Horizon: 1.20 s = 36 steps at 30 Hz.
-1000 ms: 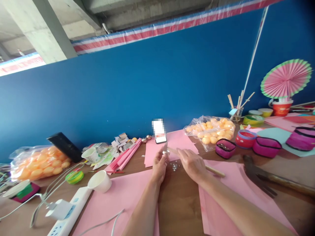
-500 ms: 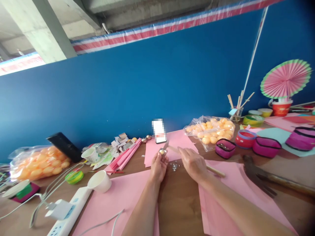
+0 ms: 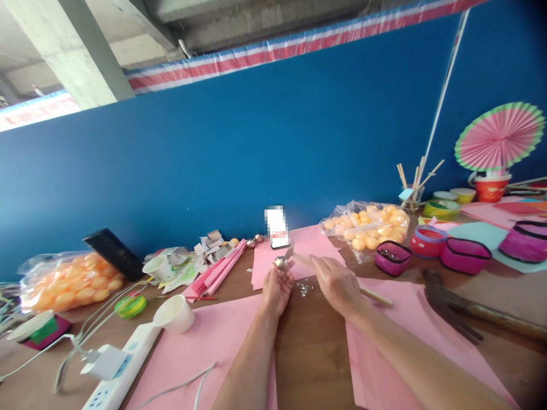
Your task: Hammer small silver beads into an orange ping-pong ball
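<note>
My left hand (image 3: 277, 290) is closed on a small shiny metallic ball (image 3: 281, 262), held up in the fingertips over the table. My right hand (image 3: 337, 285) wraps round a long pale wooden-handled tool (image 3: 376, 296). Its narrow greyish tip points toward the ball; I cannot tell whether the two touch. Small clear glinting pieces (image 3: 304, 289) lie on the brown tabletop between my hands. Two similar shiny balls (image 3: 255, 240) rest farther back, beside a phone (image 3: 280, 236) standing on pink paper (image 3: 314, 247).
A hammer (image 3: 453, 304) lies at the right on pink sheets (image 3: 384, 353). Nearby are a purple fabric box (image 3: 392, 259) and a bag of orange balls (image 3: 367, 225). To the left stand a white cup (image 3: 174, 314) and a power strip (image 3: 128, 364) with trailing cables. A blue partition (image 3: 213, 154) rises behind.
The ball has turned in my left fingers, from a side with a yellowish patch to a shiny metallic side. My right hand and its tool stay almost still.
</note>
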Each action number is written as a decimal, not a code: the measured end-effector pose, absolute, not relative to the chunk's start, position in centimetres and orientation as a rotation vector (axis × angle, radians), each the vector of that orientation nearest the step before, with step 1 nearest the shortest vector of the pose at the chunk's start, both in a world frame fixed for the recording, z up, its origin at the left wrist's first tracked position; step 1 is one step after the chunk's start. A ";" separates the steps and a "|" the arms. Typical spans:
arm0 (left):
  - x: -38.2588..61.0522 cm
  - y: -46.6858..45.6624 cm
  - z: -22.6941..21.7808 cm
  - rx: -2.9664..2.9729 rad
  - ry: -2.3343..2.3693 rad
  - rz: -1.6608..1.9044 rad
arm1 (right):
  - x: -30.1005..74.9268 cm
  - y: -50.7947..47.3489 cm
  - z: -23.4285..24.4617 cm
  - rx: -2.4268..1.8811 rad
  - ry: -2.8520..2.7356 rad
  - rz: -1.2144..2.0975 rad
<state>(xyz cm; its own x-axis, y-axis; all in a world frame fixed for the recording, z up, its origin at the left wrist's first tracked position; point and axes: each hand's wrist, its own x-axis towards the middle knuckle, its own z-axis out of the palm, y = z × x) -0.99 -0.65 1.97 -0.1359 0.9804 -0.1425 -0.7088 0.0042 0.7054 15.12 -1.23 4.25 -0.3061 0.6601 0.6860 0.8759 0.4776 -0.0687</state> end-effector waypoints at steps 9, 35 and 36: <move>-1.1 -0.3 1.7 0.417 0.798 1.561 | 14.9 -1.3 4.2 -1.228 -2.110 -0.406; -1.2 -0.5 1.8 0.491 0.760 1.646 | 14.8 -2.1 5.1 -1.157 -2.126 -0.303; -1.2 -0.5 1.8 0.493 0.757 1.649 | 14.8 -2.2 5.1 -1.159 -2.129 -0.294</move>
